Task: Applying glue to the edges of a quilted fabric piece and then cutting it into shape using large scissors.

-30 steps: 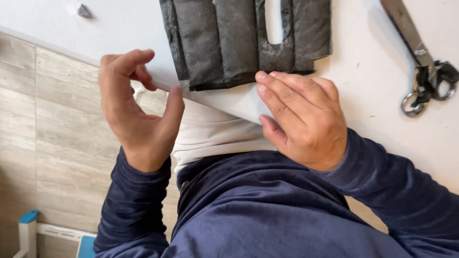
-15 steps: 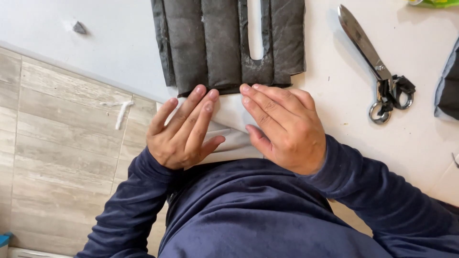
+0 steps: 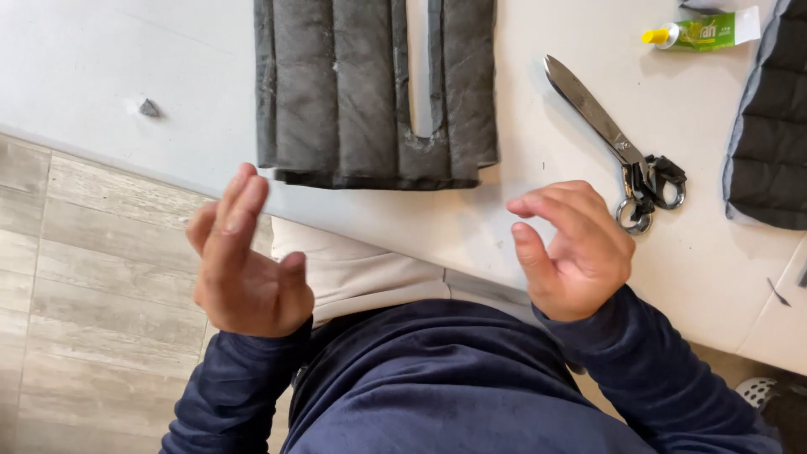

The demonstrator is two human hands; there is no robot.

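A dark grey quilted fabric piece (image 3: 370, 88) with a narrow slot cut into it lies on the white table (image 3: 546, 227), its lower edge near the table's front edge. My left hand (image 3: 244, 261) hovers off the table's edge, palm turned inward, fingers apart, holding nothing. My right hand (image 3: 576, 248) hangs over the table's front edge with fingers curled loosely apart, also empty. Both hands are clear of the fabric, one to each side below it. Large metal scissors (image 3: 618, 147) lie shut just beyond my right hand.
A small green tube with a yellow cap (image 3: 702, 32) lies at the top right. Another dark quilted piece (image 3: 769, 126) sits at the right edge. A small grey scrap (image 3: 149, 108) rests on the table's left. Wood-look floor tiles (image 3: 84, 269) show at left.
Both hands lifted off the fabric's lower edge and moved apart, fingers opening. The view shifted so the scissors and tube show more fully.
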